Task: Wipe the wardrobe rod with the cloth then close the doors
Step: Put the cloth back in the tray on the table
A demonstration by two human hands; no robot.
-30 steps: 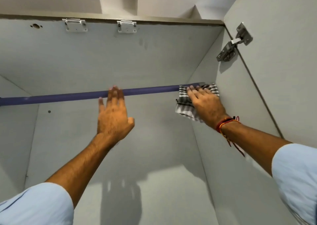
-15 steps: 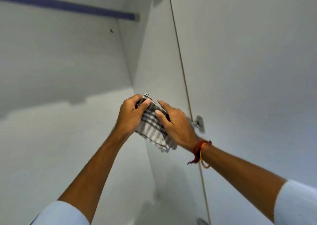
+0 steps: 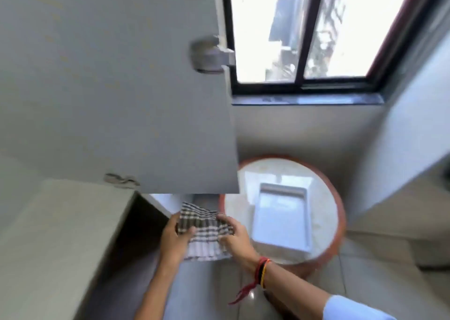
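Note:
The checked grey-and-white cloth (image 3: 203,232) is held low in front of me, bunched between both hands. My left hand (image 3: 174,238) pinches its left side and my right hand (image 3: 235,236) grips its right side. Above them hangs the open grey wardrobe door (image 3: 117,88), seen from its inner face, with a metal hinge cup (image 3: 207,55) near its right edge. The wardrobe rod is out of view.
A round white-topped table with a red rim (image 3: 323,197) stands to the right, carrying a white rectangular tray (image 3: 280,219). A dark-framed window (image 3: 304,39) is behind it. A beige cabinet top (image 3: 48,234) lies at the left; tiled floor below.
My view swung from the rod inside the wardrobe down and right to the room. My hands left the rod, came together on the cloth and lowered it below the open door.

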